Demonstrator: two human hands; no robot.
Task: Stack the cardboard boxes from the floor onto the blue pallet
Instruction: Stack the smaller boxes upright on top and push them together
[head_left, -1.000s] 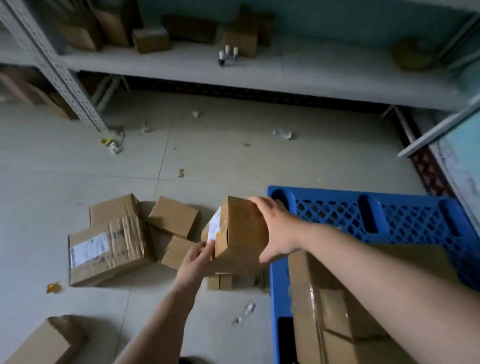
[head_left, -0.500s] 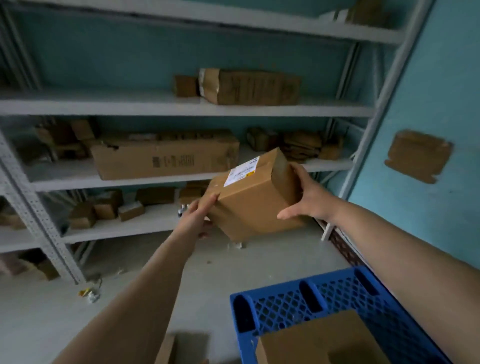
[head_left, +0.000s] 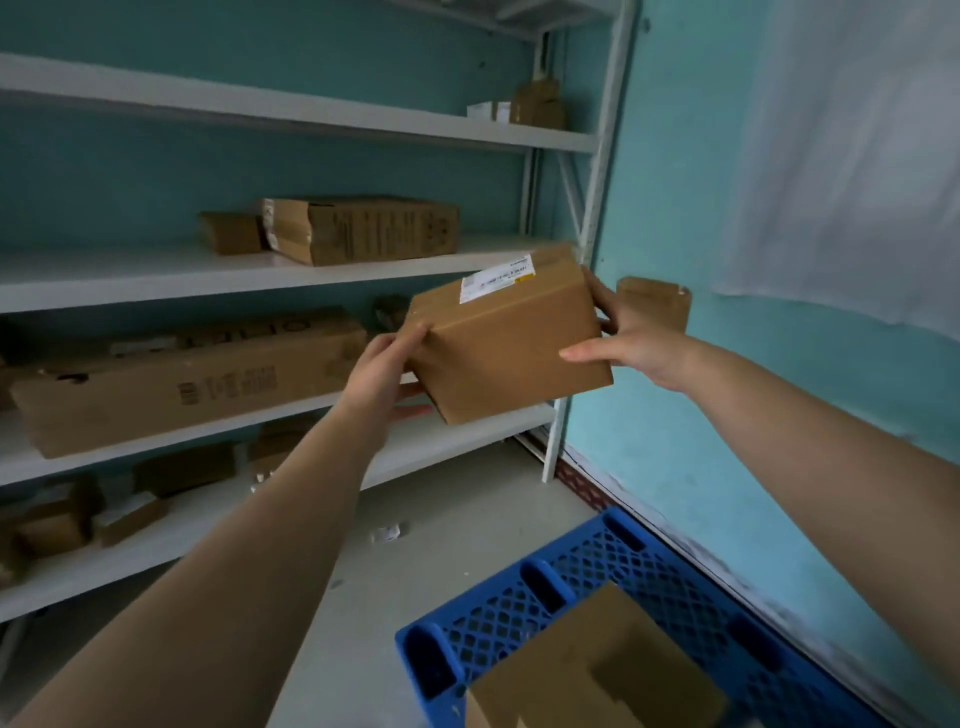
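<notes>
Head view, at chest height: a plain brown cardboard box (head_left: 511, 338), rectangular and smooth-sided with a white printed label (head_left: 497, 277) on its top face, sits tilted in the air between two bare hands; the left hand (head_left: 382, 364) grips its 9 o'clock corner, fingers curled over the edge; the right hand (head_left: 631, 343) presses its 3 o'clock end, thumb flat along the near side, fingers hidden behind; the hands are apart, clamped on the box from both ends; at 5 o'clock below lies the blue pallet (head_left: 524, 603), moulded plastic with a diamond lattice, bearing a larger cardboard box (head_left: 597, 670); white metal shelves (head_left: 291, 117) at 10 o'clock hold more cartons.
</notes>
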